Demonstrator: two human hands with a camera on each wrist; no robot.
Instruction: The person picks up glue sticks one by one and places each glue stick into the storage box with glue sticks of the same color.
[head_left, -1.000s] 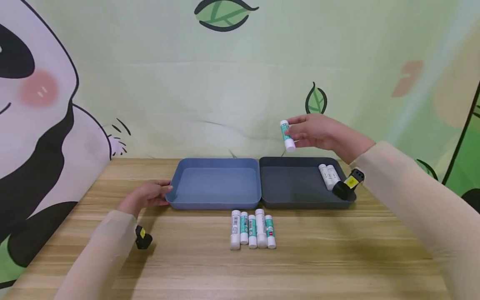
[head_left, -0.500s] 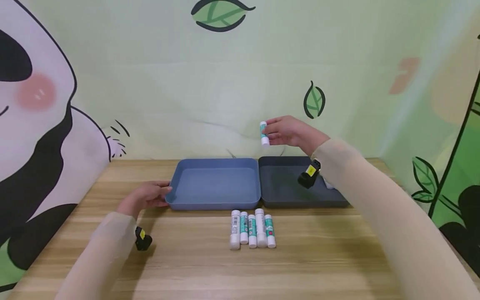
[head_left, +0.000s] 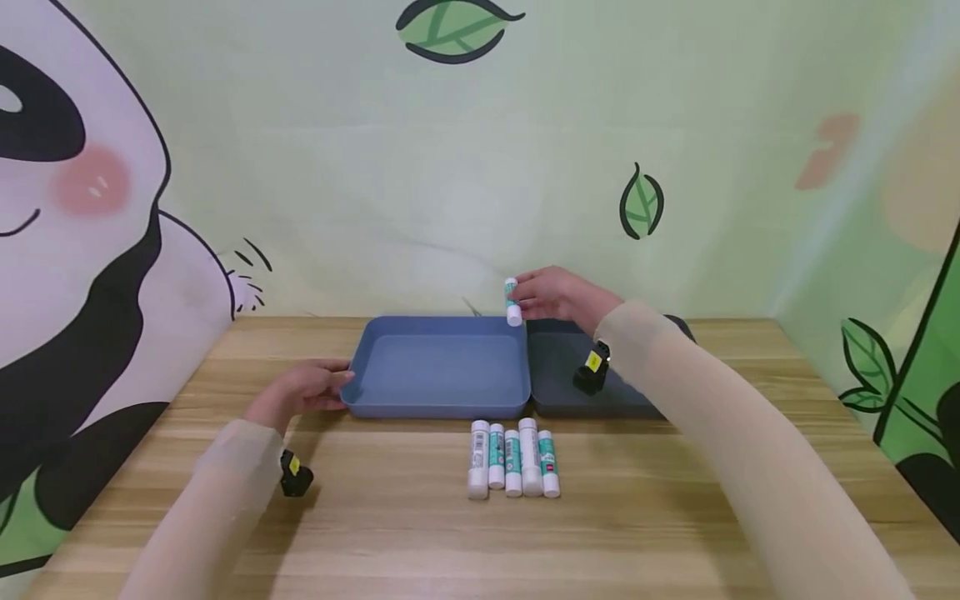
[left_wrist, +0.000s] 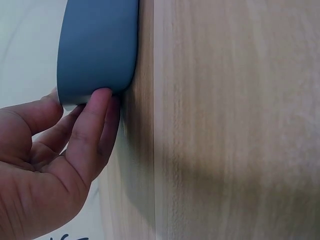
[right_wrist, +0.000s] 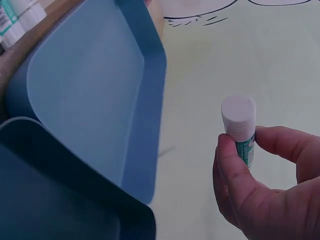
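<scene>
My right hand (head_left: 557, 294) pinches a small glue stick (head_left: 513, 313) with white ends and a teal label. It is above the far rim of the trays, near where they meet. The right wrist view shows this glue stick (right_wrist: 239, 117) between thumb and fingers, its broad white end towards the camera. The left hand (head_left: 311, 387) touches the left end of the blue tray (head_left: 438, 411). In the left wrist view its fingertips rest against the tray's outer wall (left_wrist: 97, 55). Several glue sticks (head_left: 512, 467), larger and smaller, lie in a row in front of the trays.
A dark grey tray (head_left: 585, 408) stands right beside the blue one, partly hidden by my right sleeve and wrist camera. Both trays are on a wooden table (head_left: 375, 525), with a printed backdrop (head_left: 337, 183) behind.
My right hand has carried the glue stick left from above the dark tray, then lowered it. Its forearm now hides the two white sticks seen earlier in that tray. The left hand stays at the blue tray.
</scene>
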